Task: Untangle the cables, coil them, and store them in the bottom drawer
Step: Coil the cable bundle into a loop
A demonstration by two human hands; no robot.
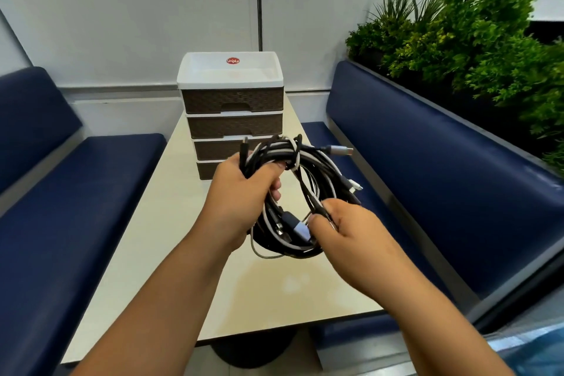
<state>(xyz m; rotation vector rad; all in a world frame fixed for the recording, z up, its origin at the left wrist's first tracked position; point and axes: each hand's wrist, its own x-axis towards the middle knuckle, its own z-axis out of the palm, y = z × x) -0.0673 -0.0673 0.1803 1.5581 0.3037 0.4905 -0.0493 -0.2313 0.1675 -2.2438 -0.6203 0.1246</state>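
Holding the tangled bundle of black, white and grey cables [293, 192] above the cream worktop [189, 223] before the brown drawer unit [232, 113], our left hand [241, 192] wraps its coil while our right hand [345, 232] pinches strands; we judge it light, floppy, best gripped across loops.

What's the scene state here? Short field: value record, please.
setting: cream table between two blue benches, plants behind the right one
cables: black and white cable bundle, looped and held above the table
left hand: left hand grips the bundle's upper left side
right hand: right hand pinches strands at the lower right
drawer unit: four-drawer unit at the far end of the table, white tray top
bottom drawer: partly hidden by the hands; looks shut
task stage: cables not yet stored
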